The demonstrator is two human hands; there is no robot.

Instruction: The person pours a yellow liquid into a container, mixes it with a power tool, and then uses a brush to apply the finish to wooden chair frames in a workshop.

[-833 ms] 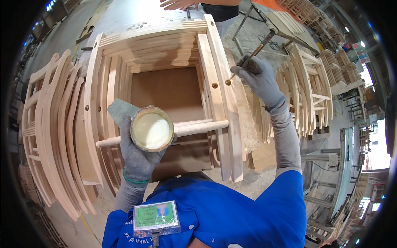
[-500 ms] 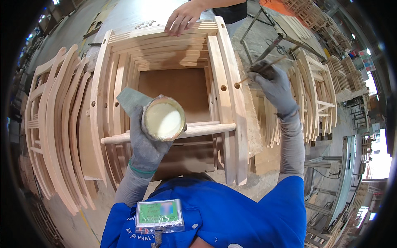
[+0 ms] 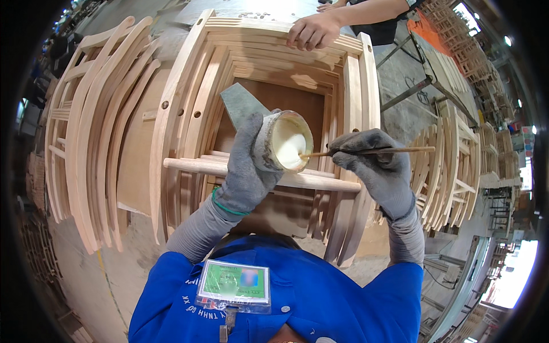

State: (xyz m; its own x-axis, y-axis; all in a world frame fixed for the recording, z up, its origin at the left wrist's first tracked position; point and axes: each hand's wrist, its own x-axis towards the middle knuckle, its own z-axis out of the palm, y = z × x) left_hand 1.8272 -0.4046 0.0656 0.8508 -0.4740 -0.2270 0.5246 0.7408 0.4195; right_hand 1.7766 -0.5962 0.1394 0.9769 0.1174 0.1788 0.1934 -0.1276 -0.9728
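My left hand (image 3: 243,168), in a grey glove, grips a round cup (image 3: 265,148) with a crusted rim and creamy white glue-like liquid inside. A flat grey-green piece (image 3: 243,106) sticks out beyond the cup on the same side; what holds it is hidden. My right hand (image 3: 377,171), also gloved, pinches a thin wooden stick (image 3: 412,150). The tip of the stick reaches into the cup, at the liquid. Both hands are above a stack of pale wooden chair-like frames (image 3: 354,103) with round holes in the side posts and a front rail (image 3: 320,181).
A co-worker's bare hand (image 3: 314,31) rests on the far rail of the stack. Small pieces (image 3: 263,14) lie on the table behind it. More curved wooden frames stand at the left (image 3: 86,137) and right (image 3: 452,166). A metal stand (image 3: 406,94) is at the far right.
My right hand has come left from beside a post hole, bringing the stick into the cup. The cup has tilted to the right. The whole view has shifted.
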